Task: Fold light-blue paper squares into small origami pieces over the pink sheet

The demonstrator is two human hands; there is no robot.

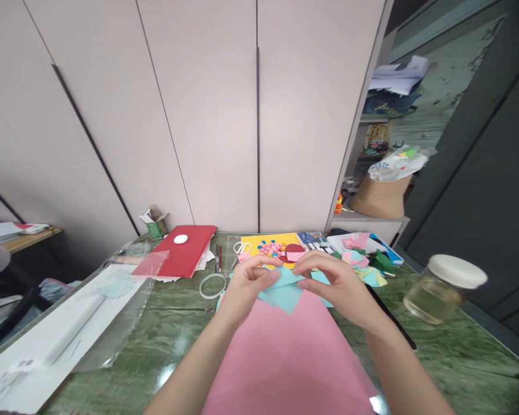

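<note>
Between my two hands is a piece of light-blue paper (pixel 288 295), partly folded, with a corner pointing down. My left hand (pixel 253 281) pinches its left side between thumb and fingers. On the right side, my right hand (pixel 328 276) grips the upper edge with thumb and fingertips. The paper is held above a large pink sheet (pixel 281 357) that stretches toward me. More light-blue paper (pixel 322 286) lies just behind and to the right. Beyond my hands, small pink and blue balls (pixel 271 248) rest on a yellow sheet (pixel 251 241).
On the green table (pixel 177 328) are scissors (pixel 242 249), a tape roll (pixel 213 286), pens (pixel 218 258) and a red folder (pixel 185 248) at the left. Coloured paper scraps (pixel 361 256) and a lidded jar (pixel 441 288) stand right. A white glue gun (pixel 73 331) lies far left.
</note>
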